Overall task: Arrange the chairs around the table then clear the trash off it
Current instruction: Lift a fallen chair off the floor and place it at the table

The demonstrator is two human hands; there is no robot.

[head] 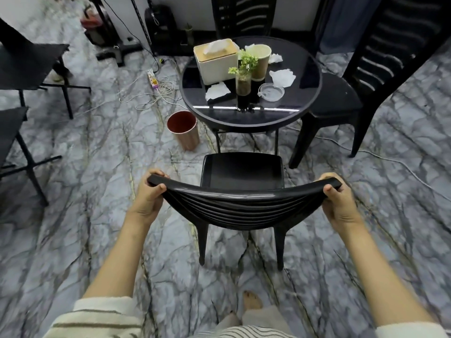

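Note:
A black slatted chair (pixel 244 176) stands in front of me, its seat facing the round black glass table (pixel 302 113). My left hand (pixel 148 198) grips the left end of its top rail and my right hand (pixel 338 203) grips the right end. A second black chair (pixel 341 98) is tucked at the table's right side, and a third (pixel 244 15) stands behind the table. On the table lie crumpled tissues (pixel 281 78) (pixel 217 91) (pixel 275 58), a paper cup (pixel 261 62) and a clear plastic lid (pixel 271 91).
A tissue box (pixel 216 61) and a small glass vase with a green plant (pixel 243 80) also stand on the table. A copper-coloured bin (pixel 184 131) sits on the marble floor left of the table. Cables and a power strip (pixel 153 80) trail nearby. Black stands are at the left.

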